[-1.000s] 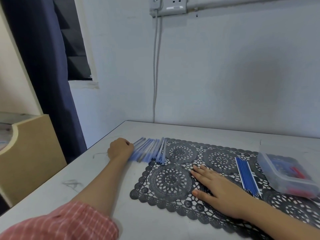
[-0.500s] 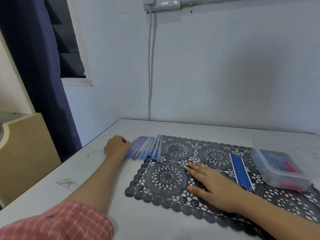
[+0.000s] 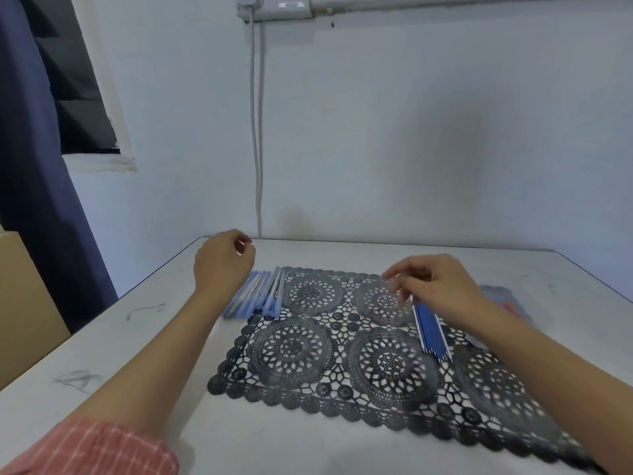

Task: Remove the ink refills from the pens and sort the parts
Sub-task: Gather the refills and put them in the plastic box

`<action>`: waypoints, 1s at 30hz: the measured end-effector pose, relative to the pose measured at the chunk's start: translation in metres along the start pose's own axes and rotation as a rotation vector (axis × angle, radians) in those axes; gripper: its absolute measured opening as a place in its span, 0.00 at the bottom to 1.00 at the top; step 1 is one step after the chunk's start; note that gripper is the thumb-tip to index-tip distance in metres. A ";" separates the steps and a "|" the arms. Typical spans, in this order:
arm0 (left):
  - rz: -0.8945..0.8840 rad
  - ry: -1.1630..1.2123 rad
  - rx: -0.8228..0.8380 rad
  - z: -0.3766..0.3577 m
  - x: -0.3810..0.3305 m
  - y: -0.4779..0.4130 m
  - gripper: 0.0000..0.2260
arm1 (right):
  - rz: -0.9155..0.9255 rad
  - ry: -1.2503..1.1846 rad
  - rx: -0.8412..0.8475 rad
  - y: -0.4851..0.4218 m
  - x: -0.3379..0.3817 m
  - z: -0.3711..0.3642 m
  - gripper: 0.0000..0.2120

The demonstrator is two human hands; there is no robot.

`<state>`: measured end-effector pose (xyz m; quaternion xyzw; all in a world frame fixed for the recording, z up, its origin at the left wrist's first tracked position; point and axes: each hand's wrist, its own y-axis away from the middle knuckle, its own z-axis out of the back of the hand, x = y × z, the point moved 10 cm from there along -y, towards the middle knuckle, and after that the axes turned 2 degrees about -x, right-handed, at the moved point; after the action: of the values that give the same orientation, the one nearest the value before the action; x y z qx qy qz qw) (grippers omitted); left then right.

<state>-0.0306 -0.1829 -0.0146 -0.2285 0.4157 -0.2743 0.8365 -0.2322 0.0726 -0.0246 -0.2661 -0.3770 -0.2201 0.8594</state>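
A pile of light-blue pens [image 3: 262, 296] lies at the left edge of the black lace mat [image 3: 301, 351]. My left hand [image 3: 221, 262] hovers just above the pile's far end, fingers loosely curled, with nothing visible in it. A tight row of dark-blue ink refills [image 3: 431, 329] lies on the right part of the mat. Above the refills' far ends my right hand [image 3: 436, 286] is raised with its fingers bent downward. It is blurred and I see nothing in it.
A clear plastic box [image 3: 505, 301] with blue and red bits stands at the right, mostly hidden by my right forearm. The white table [image 3: 342, 253] meets the wall at the back, where a cable [image 3: 257, 132] hangs. A wooden unit [image 3: 24, 303] stands left.
Both hands have lifted. The left rose off the pen pile. The right left the middle of the mat and moved right, over the refills. The camera tilted down.
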 end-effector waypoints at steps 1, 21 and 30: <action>-0.012 0.043 0.024 0.002 -0.013 0.003 0.06 | -0.022 -0.032 -0.021 -0.004 -0.001 0.010 0.15; 0.283 0.240 1.002 -0.186 -0.154 0.130 0.11 | -0.294 0.828 0.192 0.025 -0.056 -0.012 0.12; 0.285 0.181 0.983 -0.200 -0.164 0.135 0.15 | -0.303 0.794 0.117 0.021 -0.063 -0.011 0.12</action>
<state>-0.2412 -0.0071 -0.1135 0.2748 0.3355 -0.3391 0.8348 -0.2531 0.0933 -0.0853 -0.0530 -0.0637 -0.4075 0.9095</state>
